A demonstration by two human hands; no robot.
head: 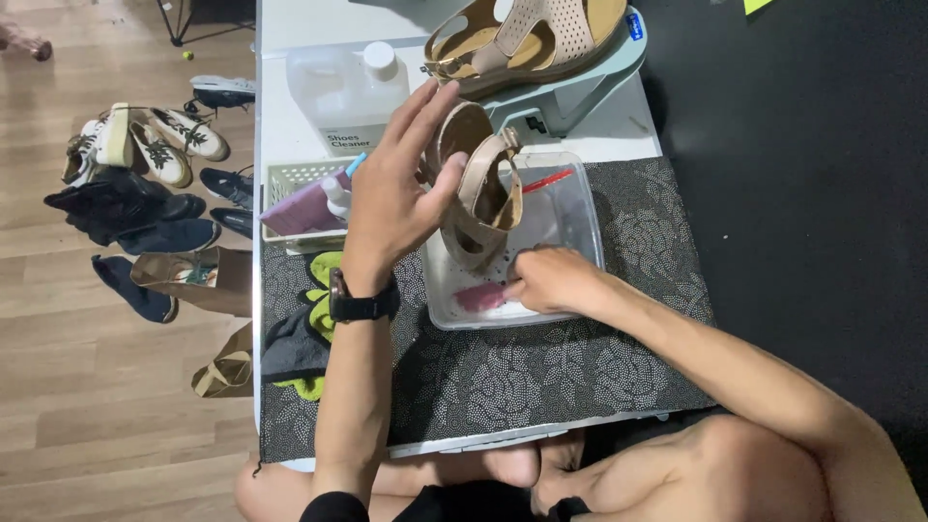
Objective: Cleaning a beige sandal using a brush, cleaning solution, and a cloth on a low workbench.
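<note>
We sat at a low white counter (290,126) laid with a dark patterned mat (541,372). On it, at twelve o'clock from our knees, stood a clear plastic tub (580,208). Over the tub our left hand (396,193) held a beige sandal (478,198) upright, thumb pressed against the strap, the other fingers spread wide. At four o'clock from the sandal, our right hand (546,280) had its fingers closed on a pink brush (480,296) inside the tub.
</note>
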